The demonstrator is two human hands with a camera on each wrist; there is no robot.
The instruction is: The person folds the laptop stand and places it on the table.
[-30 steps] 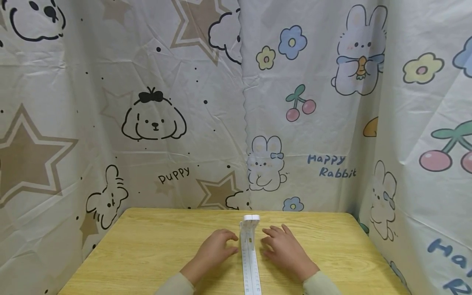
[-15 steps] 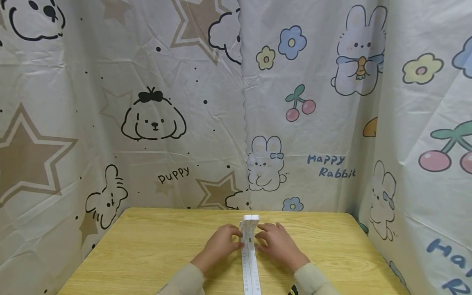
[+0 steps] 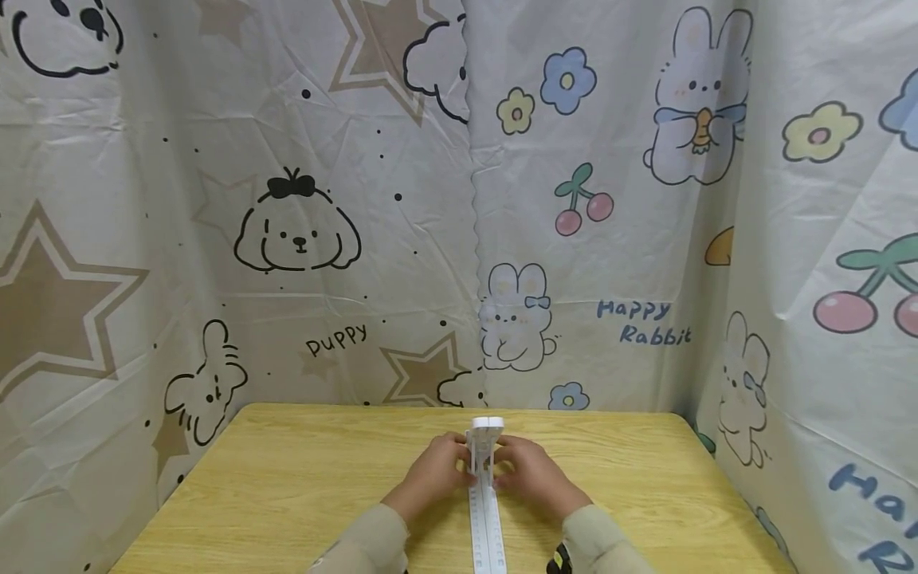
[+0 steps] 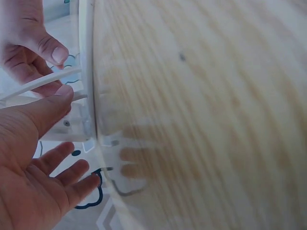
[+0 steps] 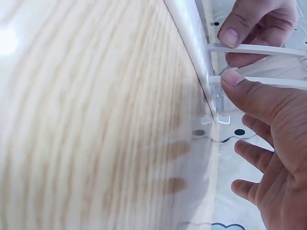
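Note:
A white plastic folding stand (image 3: pixel 488 518) lies along the middle of the table, its long slotted base pointing toward me and a raised part at the far end. From the left, my left hand (image 3: pixel 433 469) pinches one slim strut of that raised part between thumb and forefinger; its other fingers stay spread in the left wrist view. Opposite it, my right hand (image 3: pixel 532 470) pinches the other strut (image 5: pixel 283 81), with the remaining fingers loosely extended. Both forefingers are partly hidden behind the struts.
The light wood-grain table (image 3: pixel 308 462) reflects the fingers in the wrist views. Printed cloth curtains (image 3: pixel 402 239) with puppies, rabbits and stars enclose the back and both sides. A black and yellow item (image 3: pixel 558 560) shows beside the right sleeve.
Both hands have moved inward from either side of the stand and taken hold of its raised part. The stand stays in about the same place.

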